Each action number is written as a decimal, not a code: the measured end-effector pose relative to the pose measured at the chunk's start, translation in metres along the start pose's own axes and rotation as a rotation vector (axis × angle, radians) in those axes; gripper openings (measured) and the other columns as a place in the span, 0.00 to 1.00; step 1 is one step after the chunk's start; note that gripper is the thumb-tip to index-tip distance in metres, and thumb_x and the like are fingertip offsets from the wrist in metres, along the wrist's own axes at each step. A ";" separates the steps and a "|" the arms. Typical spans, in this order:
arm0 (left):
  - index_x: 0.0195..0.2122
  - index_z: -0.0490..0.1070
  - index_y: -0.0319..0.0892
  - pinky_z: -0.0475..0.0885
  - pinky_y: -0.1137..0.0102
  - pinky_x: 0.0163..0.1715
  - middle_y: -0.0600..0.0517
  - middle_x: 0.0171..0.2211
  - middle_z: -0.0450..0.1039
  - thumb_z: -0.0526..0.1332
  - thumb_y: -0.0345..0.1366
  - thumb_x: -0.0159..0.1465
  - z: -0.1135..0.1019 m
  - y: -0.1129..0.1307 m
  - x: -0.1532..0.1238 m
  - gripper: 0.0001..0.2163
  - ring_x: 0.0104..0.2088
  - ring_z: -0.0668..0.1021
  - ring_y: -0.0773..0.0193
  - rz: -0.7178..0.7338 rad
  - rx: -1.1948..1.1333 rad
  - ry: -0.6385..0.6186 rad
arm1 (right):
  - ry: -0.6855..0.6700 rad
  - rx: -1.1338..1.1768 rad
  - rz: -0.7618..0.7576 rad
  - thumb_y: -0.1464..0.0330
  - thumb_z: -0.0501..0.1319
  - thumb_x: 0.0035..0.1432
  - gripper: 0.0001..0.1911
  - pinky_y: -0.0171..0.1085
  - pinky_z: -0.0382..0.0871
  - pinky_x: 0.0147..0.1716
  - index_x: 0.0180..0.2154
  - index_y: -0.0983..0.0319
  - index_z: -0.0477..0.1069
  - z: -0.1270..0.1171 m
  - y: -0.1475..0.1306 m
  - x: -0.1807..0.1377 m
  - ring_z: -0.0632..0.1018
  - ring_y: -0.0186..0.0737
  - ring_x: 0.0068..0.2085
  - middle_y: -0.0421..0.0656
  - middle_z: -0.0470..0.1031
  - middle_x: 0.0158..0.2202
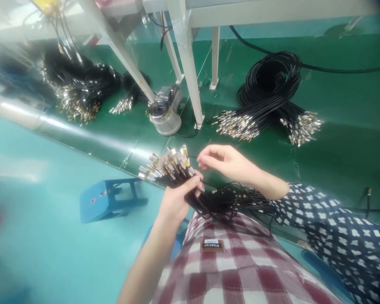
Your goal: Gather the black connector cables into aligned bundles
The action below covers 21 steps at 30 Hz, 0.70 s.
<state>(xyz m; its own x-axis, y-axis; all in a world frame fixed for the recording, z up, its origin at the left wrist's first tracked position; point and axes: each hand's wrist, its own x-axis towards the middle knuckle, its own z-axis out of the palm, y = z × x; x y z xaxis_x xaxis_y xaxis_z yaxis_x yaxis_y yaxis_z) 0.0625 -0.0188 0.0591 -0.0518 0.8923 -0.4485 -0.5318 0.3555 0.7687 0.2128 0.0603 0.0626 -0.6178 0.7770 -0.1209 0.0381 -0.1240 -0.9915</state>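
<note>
A long, smooth green worktop (345, 95) stretches behind the maroon-and-white checked cloth garment (240, 261). Between them, a thick bundle of thin black cables (221, 202) lies along the near edge. The left hand (179, 196) grips the bundle near one end; a firm, uncrushing hold should suit. The right hand (223, 160) curls just beside it; whether it pinches a strand, I cannot tell. Small silver metal connectors (167, 164) fan out unevenly, so aligning their tips would help.
</note>
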 end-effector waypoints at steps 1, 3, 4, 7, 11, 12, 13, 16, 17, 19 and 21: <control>0.28 0.75 0.35 0.64 0.76 0.19 0.52 0.23 0.70 0.71 0.33 0.48 0.000 0.000 0.000 0.09 0.22 0.71 0.70 -0.003 0.016 -0.013 | -0.022 0.007 0.034 0.67 0.59 0.59 0.08 0.33 0.70 0.33 0.31 0.65 0.71 -0.002 0.007 -0.003 0.76 0.32 0.30 0.40 0.76 0.29; 0.28 0.75 0.35 0.64 0.75 0.18 0.52 0.23 0.70 0.71 0.33 0.48 0.000 -0.001 0.000 0.09 0.21 0.71 0.70 0.019 0.045 -0.031 | -0.141 0.002 0.126 0.67 0.59 0.58 0.08 0.32 0.69 0.30 0.31 0.65 0.71 -0.007 0.019 -0.010 0.74 0.30 0.27 0.40 0.75 0.27; 0.29 0.75 0.36 0.64 0.75 0.18 0.52 0.25 0.71 0.71 0.32 0.48 -0.001 -0.002 0.000 0.09 0.20 0.71 0.71 0.040 0.053 -0.030 | -0.216 0.001 0.169 0.68 0.61 0.57 0.07 0.31 0.68 0.29 0.31 0.66 0.72 -0.008 0.023 -0.013 0.74 0.30 0.27 0.40 0.76 0.27; 0.30 0.75 0.37 0.64 0.76 0.17 0.52 0.28 0.73 0.72 0.30 0.47 -0.001 -0.005 0.003 0.10 0.20 0.71 0.72 0.100 0.079 0.009 | -0.336 -0.002 0.210 0.66 0.65 0.52 0.09 0.31 0.68 0.28 0.33 0.66 0.75 -0.011 0.028 -0.017 0.72 0.30 0.26 0.39 0.76 0.27; 0.29 0.76 0.38 0.65 0.76 0.17 0.53 0.27 0.73 0.72 0.30 0.48 -0.002 -0.009 0.007 0.08 0.20 0.71 0.72 0.135 0.138 0.042 | -0.327 0.010 0.172 0.62 0.67 0.50 0.12 0.31 0.66 0.28 0.30 0.67 0.76 -0.008 0.030 -0.015 0.71 0.30 0.26 0.39 0.74 0.25; 0.29 0.76 0.38 0.65 0.76 0.18 0.52 0.27 0.74 0.72 0.30 0.48 -0.003 -0.009 0.008 0.08 0.20 0.71 0.72 0.136 0.150 0.036 | -0.312 0.031 0.172 0.61 0.68 0.49 0.14 0.31 0.66 0.27 0.30 0.67 0.76 -0.005 0.031 -0.014 0.70 0.30 0.26 0.39 0.73 0.24; 0.29 0.76 0.37 0.65 0.76 0.18 0.52 0.26 0.74 0.72 0.31 0.48 -0.004 -0.009 0.008 0.08 0.20 0.71 0.71 0.134 0.163 0.030 | -0.292 0.054 0.182 0.59 0.68 0.49 0.16 0.31 0.65 0.27 0.29 0.67 0.75 -0.003 0.032 -0.014 0.70 0.30 0.25 0.39 0.73 0.24; 0.28 0.75 0.37 0.65 0.76 0.18 0.52 0.25 0.73 0.72 0.31 0.47 -0.007 -0.009 0.007 0.09 0.21 0.72 0.70 0.101 0.199 0.035 | -0.261 0.103 0.241 0.55 0.67 0.49 0.19 0.31 0.63 0.26 0.27 0.66 0.73 0.004 0.036 -0.013 0.68 0.30 0.25 0.38 0.72 0.24; 0.28 0.75 0.36 0.66 0.76 0.18 0.52 0.24 0.73 0.72 0.32 0.47 -0.009 -0.009 0.007 0.10 0.21 0.72 0.70 0.086 0.203 0.042 | -0.275 0.096 0.246 0.55 0.66 0.51 0.18 0.31 0.63 0.26 0.27 0.66 0.73 0.005 0.037 -0.012 0.68 0.30 0.25 0.38 0.72 0.24; 0.30 0.74 0.37 0.66 0.75 0.19 0.53 0.24 0.72 0.72 0.32 0.47 -0.012 -0.008 0.006 0.11 0.21 0.72 0.70 0.062 0.190 0.055 | -0.339 0.001 0.207 0.59 0.63 0.54 0.15 0.30 0.63 0.26 0.29 0.66 0.73 0.005 0.035 -0.009 0.69 0.30 0.25 0.39 0.73 0.25; 0.32 0.73 0.37 0.66 0.75 0.20 0.53 0.24 0.72 0.72 0.32 0.47 -0.017 -0.009 0.006 0.12 0.21 0.71 0.70 0.043 0.161 0.043 | -0.422 -0.181 0.108 0.65 0.61 0.56 0.10 0.30 0.63 0.27 0.31 0.66 0.74 0.001 0.031 -0.004 0.70 0.30 0.27 0.39 0.74 0.27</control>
<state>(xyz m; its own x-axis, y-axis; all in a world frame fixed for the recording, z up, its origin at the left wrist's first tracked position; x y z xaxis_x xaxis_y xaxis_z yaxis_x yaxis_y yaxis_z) 0.0528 -0.0212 0.0421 -0.1097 0.8961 -0.4301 -0.3860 0.3604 0.8492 0.2158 0.0527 0.0321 -0.8665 0.4423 -0.2313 0.2327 -0.0520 -0.9712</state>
